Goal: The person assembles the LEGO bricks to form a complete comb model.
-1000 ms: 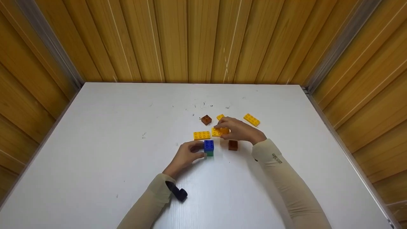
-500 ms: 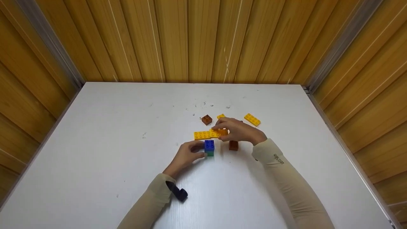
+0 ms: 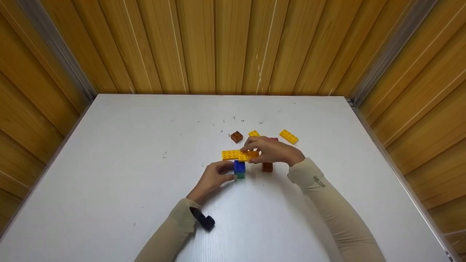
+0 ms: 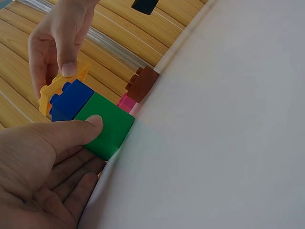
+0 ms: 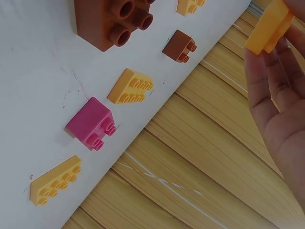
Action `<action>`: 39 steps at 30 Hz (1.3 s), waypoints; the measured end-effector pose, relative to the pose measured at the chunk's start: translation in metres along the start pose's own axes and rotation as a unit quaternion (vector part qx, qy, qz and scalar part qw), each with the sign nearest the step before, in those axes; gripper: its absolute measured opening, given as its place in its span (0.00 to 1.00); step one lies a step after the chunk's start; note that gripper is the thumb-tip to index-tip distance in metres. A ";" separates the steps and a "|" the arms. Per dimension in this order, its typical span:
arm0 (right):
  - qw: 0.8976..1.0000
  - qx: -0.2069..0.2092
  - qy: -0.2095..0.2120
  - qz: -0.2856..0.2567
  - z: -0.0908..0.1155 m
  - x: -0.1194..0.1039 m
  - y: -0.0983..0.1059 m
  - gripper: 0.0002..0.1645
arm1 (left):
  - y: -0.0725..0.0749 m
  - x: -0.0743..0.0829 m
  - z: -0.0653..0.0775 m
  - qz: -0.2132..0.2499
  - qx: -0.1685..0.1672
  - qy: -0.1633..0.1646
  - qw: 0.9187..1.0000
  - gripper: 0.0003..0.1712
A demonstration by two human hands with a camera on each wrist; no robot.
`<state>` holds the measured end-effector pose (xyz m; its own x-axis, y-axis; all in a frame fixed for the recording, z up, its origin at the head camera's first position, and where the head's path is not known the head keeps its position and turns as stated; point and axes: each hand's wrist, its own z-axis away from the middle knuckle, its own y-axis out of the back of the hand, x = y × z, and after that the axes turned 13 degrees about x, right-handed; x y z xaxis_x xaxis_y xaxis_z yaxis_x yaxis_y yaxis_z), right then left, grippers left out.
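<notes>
In the head view, my left hand (image 3: 212,179) grips a small stack on the white table. The stack is a green toy building brick (image 4: 108,125) with a blue brick (image 4: 72,99) on top; the left thumb lies on the green side. My right hand (image 3: 273,150) pinches a flat yellow brick (image 3: 243,156) between thumb and fingers, over the far end of the blue brick. From the left wrist view, the yellow brick sits right at the blue studs; whether it is pressed on, I cannot tell. In the right wrist view, fingers hide part of the yellow brick.
Another flat yellow brick (image 3: 229,155) lies just behind the stack. A brown brick (image 3: 267,167) stands to its right. Farther back are a second brown brick (image 3: 236,137), a small yellow brick (image 3: 253,133), a pink brick (image 5: 91,123) and a long yellow brick (image 3: 289,136). Wood-patterned walls (image 3: 233,47) enclose the table.
My right hand has brought the yellow brick left and toward me, from beside the other yellow brick to over the blue one. The left hand and its stack have stayed put.
</notes>
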<state>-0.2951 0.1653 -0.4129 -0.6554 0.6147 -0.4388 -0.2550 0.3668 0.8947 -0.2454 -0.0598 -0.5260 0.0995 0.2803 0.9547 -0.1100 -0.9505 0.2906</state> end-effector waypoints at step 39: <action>0.999 -0.045 0.001 -0.013 -0.005 -0.014 -0.004 0.23 | 0.000 0.001 0.000 -0.008 -0.001 0.014 1.000 0.24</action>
<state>-0.2882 0.1513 -0.4100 -0.6492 0.6050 -0.4610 -0.3338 0.3181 0.8874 -0.2453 -0.0598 -0.5251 0.0740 0.2990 0.9514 -0.1111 -0.9456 0.3058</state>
